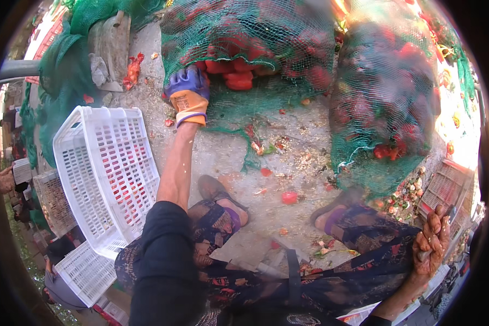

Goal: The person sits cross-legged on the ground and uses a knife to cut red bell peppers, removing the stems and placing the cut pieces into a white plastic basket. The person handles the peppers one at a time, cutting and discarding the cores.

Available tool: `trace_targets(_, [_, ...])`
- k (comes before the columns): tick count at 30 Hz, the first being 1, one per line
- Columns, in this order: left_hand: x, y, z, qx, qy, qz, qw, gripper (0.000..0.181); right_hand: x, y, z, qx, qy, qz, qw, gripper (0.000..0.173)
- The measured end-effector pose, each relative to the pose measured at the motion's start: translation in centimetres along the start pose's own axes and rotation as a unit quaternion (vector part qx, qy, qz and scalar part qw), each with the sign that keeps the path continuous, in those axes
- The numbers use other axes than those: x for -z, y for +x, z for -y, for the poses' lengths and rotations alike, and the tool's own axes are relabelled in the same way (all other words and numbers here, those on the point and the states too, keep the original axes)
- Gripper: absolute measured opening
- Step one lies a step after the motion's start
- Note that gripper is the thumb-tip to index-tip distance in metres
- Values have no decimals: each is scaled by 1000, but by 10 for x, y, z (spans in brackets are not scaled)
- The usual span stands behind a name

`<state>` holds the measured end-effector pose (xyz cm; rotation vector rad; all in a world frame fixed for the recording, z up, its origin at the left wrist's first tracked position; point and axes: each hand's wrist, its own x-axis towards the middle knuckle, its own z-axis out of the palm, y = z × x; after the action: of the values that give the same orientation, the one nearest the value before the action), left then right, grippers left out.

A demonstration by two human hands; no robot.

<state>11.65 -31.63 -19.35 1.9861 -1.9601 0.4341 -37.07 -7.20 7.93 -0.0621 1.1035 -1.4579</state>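
My left hand (188, 94), in a purple and orange glove, reaches up to the lower left mouth of a green mesh sack (301, 36) full of red peppers. Its fingertips are at the net and peppers, partly hidden, so I cannot tell what they hold. Red peppers (238, 75) show at the sack's opening. Out to the right, above my knee, my bare right hand (432, 240) is closed around a small tool (424, 254), perhaps a knife; its tip shows above the fingers. A second filled mesh sack (383, 93) lies on the right.
An empty white plastic crate (122, 171) is tipped at my left, with another white crate (87, 273) below it. Pepper scraps (289, 198) and seeds litter the concrete floor between my feet. More crates (444, 187) stand at right. A person (63, 285) is at lower left.
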Motion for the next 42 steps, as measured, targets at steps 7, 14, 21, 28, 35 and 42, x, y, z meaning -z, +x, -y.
trace_targets(7, [-30, -2, -18, -73, 57, 22, 995, 50, -11, -3, -6, -2, -22, 5, 1000, 32])
trace_targets(14, [-14, 11, -20, -90, 104, 276, 951, 23, -8, -2, -8, -33, 29, 46, 998, 29])
trace_targets(21, [16, -64, -91, 124, -158, 220, 955, 74, -27, -4, -17, -68, 63, 40, 995, 22])
trace_targets(28, [-27, -46, -53, 170, -46, 96, 980, 56, 3, -7, -5, -66, 101, 99, 988, 26])
trace_targets(35, [-3, 27, -19, 104, -40, 288, 951, 22, 2, -8, -5, -12, 37, 59, 997, 24])
trace_targets(42, [-85, 8, -31, 97, -66, 160, 980, 28, 5, 3, -8, -58, 47, 100, 992, 34])
